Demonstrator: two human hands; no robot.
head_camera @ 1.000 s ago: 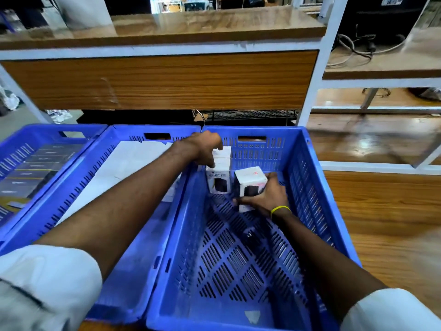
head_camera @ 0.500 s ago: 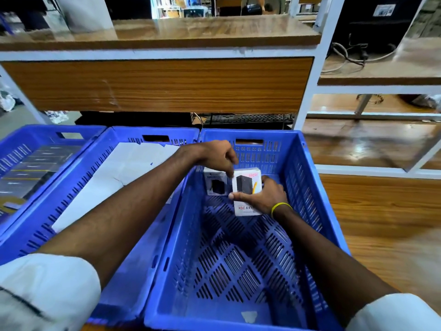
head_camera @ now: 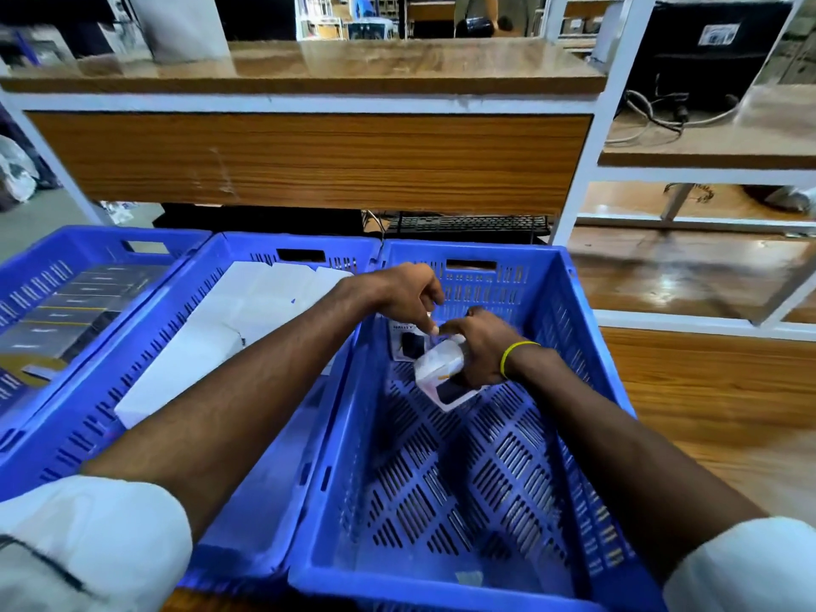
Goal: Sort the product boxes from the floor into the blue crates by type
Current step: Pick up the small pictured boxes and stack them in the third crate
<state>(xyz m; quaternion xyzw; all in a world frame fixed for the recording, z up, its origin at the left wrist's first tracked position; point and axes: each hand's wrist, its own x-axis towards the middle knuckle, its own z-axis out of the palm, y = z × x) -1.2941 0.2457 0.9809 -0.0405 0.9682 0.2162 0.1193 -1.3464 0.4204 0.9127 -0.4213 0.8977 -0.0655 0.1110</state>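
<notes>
Both my hands are inside the right blue crate (head_camera: 569, 329), near its far wall. My right hand (head_camera: 485, 346), with a yellow band on the wrist, grips a small white product box (head_camera: 437, 371) that is tilted, its dark printed face turned down and toward me. My left hand (head_camera: 402, 293) hangs over it with fingers pointing down, and a fingertip touches the box's upper corner. Behind them a second white box (head_camera: 408, 342) of the same kind stands on the crate floor against the far left corner, partly hidden by my hands.
The middle blue crate (head_camera: 132, 373) holds flat white boxes (head_camera: 212, 346), and the left blue crate (head_camera: 88, 242) holds dark boxes (head_camera: 62, 315). A wooden shelf unit with white posts (head_camera: 574, 201) stands just behind the crates. To the right is wooden floor (head_camera: 706, 413).
My right hand has tipped its white box from upright to slanted and drawn it slightly toward me. My left hand has left the standing box and now touches the held one.
</notes>
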